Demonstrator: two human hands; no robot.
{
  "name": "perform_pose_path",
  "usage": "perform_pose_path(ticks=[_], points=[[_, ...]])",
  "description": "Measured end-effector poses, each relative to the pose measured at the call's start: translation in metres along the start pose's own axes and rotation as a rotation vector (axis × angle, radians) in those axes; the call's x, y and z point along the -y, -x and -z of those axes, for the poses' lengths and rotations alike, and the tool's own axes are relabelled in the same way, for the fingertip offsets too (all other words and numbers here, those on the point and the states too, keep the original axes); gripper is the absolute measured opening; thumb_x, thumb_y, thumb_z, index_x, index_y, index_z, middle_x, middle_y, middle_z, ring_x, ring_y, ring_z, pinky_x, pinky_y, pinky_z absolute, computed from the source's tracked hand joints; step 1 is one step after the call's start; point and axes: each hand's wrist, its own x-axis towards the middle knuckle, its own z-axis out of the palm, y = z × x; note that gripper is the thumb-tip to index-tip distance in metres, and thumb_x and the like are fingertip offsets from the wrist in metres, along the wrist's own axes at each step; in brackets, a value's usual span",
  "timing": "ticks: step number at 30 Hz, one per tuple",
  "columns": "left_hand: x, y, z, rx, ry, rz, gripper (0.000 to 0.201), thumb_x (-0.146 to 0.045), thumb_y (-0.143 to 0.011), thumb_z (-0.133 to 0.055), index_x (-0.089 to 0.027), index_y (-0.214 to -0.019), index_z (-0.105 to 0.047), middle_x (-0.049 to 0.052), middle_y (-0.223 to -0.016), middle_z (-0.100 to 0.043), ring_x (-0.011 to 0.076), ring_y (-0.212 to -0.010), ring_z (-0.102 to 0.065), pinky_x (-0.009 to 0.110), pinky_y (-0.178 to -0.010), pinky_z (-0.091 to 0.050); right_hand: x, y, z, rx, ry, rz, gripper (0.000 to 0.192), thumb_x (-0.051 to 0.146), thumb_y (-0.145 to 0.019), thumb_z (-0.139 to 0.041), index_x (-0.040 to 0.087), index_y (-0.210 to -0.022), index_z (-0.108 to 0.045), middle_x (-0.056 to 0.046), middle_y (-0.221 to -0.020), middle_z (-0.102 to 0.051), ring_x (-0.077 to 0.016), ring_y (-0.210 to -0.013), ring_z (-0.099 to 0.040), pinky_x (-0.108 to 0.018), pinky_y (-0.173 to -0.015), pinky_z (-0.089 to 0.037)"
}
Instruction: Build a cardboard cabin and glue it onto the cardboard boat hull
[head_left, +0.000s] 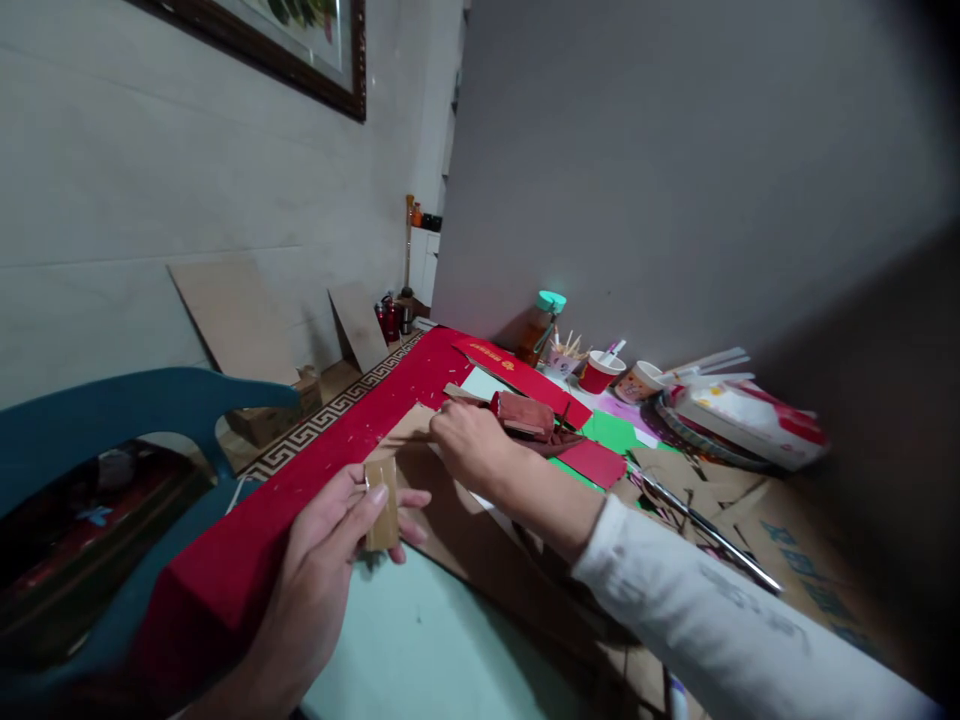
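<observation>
My left hand [330, 560] holds a small folded piece of brown cardboard [382, 503] upright between thumb and fingers, above the near edge of the table. My right hand [471, 443], in a white sleeve, reaches forward and rests on a large sheet of brown cardboard [457, 530], its fingers pinched at the sheet's far edge; what they grip is hidden. Just beyond it lies a dark red block [525, 412] on red and green paper sheets.
A red cloth [360, 440] with a patterned border covers the table. At the back stand a bottle with a teal cap [541, 325], two paper cups [601, 372] and a packet [750, 420]. Scissors [705, 525] lie on cardboard scraps at right. A blue plastic chair [112, 420] is at left.
</observation>
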Motion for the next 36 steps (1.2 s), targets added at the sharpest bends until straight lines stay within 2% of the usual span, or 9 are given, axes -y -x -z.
perform_pose_path(ticks=[3,6,8,10,12,19,23,28,36], points=[[-0.005,0.000,-0.003,-0.027,0.065,-0.001,0.029,-0.033,-0.080,-0.075,-0.010,-0.097,-0.069,0.013,-0.090,-0.080,0.0217,-0.075,-0.073,0.027,-0.063,-0.056,0.001,0.035,0.022,-0.152,-0.173,-0.057,0.014,0.027,-0.100,-0.061,0.015,-0.104,-0.067,-0.005,-0.106,-0.069,-0.0204,-0.094,-0.068,-0.040,-0.082,-0.057],[-0.012,0.004,-0.013,0.039,0.193,-0.001,0.024,-0.030,-0.078,-0.078,-0.011,-0.092,-0.076,0.010,-0.087,-0.080,0.0223,-0.084,-0.075,0.028,-0.078,-0.058,0.008,0.089,0.028,-0.206,-0.421,-0.053,0.019,0.022,-0.104,-0.048,0.018,-0.092,-0.061,0.001,-0.084,-0.067,-0.0114,-0.077,-0.064,-0.022,-0.069,-0.052],[-0.016,0.011,-0.025,0.122,0.237,0.012,0.022,-0.029,-0.079,-0.078,-0.015,-0.096,-0.078,0.008,-0.091,-0.080,0.0217,-0.087,-0.075,0.027,-0.082,-0.058,0.015,0.126,0.017,-0.164,-0.605,-0.082,0.029,0.030,-0.105,-0.043,0.019,-0.084,-0.058,0.005,-0.063,-0.056,-0.0088,-0.054,-0.054,-0.018,-0.049,-0.043],[-0.018,0.021,-0.040,0.180,0.234,0.043,0.024,-0.030,-0.080,-0.078,-0.017,-0.100,-0.079,0.007,-0.095,-0.081,0.0219,-0.090,-0.075,0.026,-0.082,-0.058,0.020,0.157,-0.002,-0.152,-1.104,-0.200,0.029,0.038,-0.098,-0.053,0.020,-0.076,-0.056,0.005,-0.062,-0.050,-0.0093,-0.053,-0.048,-0.020,-0.047,-0.038],[-0.019,0.034,-0.055,0.234,0.215,0.090,0.025,-0.031,-0.081,-0.077,-0.017,-0.102,-0.079,0.008,-0.096,-0.081,0.0230,-0.093,-0.075,0.026,-0.084,-0.059,0.022,0.179,-0.019,-0.177,-1.249,-0.271,0.031,0.043,-0.093,-0.060,0.021,-0.071,-0.057,0.004,-0.062,-0.048,-0.0109,-0.055,-0.046,-0.021,-0.049,-0.037],[-0.016,0.071,-0.094,0.436,0.162,0.194,0.024,-0.037,-0.087,-0.073,-0.017,-0.097,-0.082,0.011,-0.105,-0.081,0.0253,-0.106,-0.074,0.023,-0.088,-0.059,0.010,0.219,-0.032,-0.337,-1.186,-0.295,0.028,0.038,-0.091,-0.060,0.019,-0.071,-0.064,0.000,-0.072,-0.060,-0.0157,-0.071,-0.052,-0.025,-0.063,-0.040],[-0.008,0.080,-0.108,0.497,0.103,0.181,0.026,-0.041,-0.088,-0.072,-0.019,-0.099,-0.082,0.010,-0.106,-0.081,0.0245,-0.101,-0.076,0.024,-0.089,-0.059,0.003,0.232,-0.034,-0.354,-1.232,-0.296,0.030,0.036,-0.091,-0.056,0.020,-0.067,-0.056,0.002,-0.067,-0.052,-0.0137,-0.066,-0.044,-0.025,-0.058,-0.035],[0.005,0.078,-0.114,0.483,0.068,0.129,0.026,-0.045,-0.080,-0.080,-0.026,-0.096,-0.081,0.004,-0.102,-0.083,0.0243,-0.092,-0.078,0.027,-0.082,-0.063,-0.003,0.240,-0.043,-0.336,-1.267,-0.310,0.034,0.038,-0.092,-0.055,0.021,-0.063,-0.048,0.003,-0.064,-0.045,-0.0137,-0.064,-0.038,-0.026,-0.058,-0.032],[0.008,0.073,-0.117,0.466,-0.181,0.043,0.022,-0.045,-0.084,-0.073,-0.023,-0.090,-0.078,0.006,-0.088,-0.083,0.0234,-0.081,-0.079,0.028,-0.077,-0.064,-0.001,0.244,-0.056,-0.362,-1.294,-0.388,0.035,0.045,-0.094,-0.055,0.020,-0.070,-0.061,0.001,-0.068,-0.053,-0.0155,-0.068,-0.043,-0.026,-0.060,-0.036]])
